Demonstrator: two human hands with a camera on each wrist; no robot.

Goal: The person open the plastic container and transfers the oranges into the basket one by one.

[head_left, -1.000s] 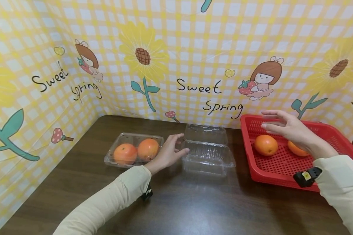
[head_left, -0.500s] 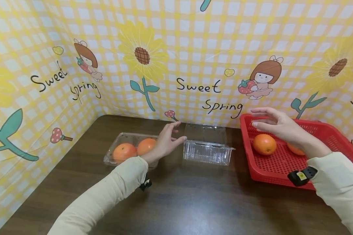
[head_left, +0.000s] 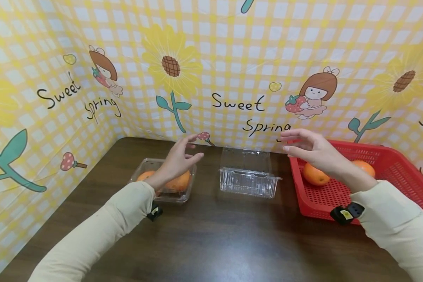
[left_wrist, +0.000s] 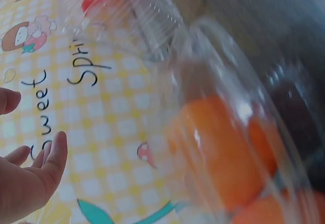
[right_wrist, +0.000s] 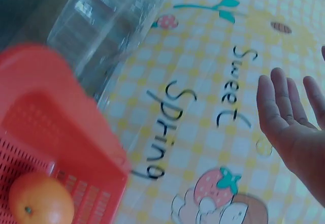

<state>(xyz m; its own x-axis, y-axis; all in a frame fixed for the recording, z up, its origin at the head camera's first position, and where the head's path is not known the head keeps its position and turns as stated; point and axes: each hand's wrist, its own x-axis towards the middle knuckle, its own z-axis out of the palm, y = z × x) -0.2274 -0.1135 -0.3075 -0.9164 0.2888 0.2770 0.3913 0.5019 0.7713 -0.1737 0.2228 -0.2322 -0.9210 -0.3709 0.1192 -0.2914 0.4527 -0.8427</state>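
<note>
The left hand (head_left: 178, 158) and right hand (head_left: 311, 150), raised, have relaxed fingers, thumbs spread apart, gripping nothing. Below the right, the red plastic basket (head_left: 304, 207) stands toward the table's (head_left: 218, 243) right edge. Near its far left corner, oranges (head_left: 180, 182) should make the filled clamshell (head_left: 187, 197) weighty and slick, best held by both short ends. At mid far edge, the empty clamshell (head_left: 246, 184) looks light and flimsy, long axis left-right, lid opening backward.

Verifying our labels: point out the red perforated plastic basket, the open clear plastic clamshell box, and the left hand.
Red perforated plastic basket (head_left: 325, 198): head view, bare floor.
Open clear plastic clamshell box (head_left: 248, 184): head view, front wall of the base.
Left hand (head_left: 177, 159): head view, middle of the hand.
</note>
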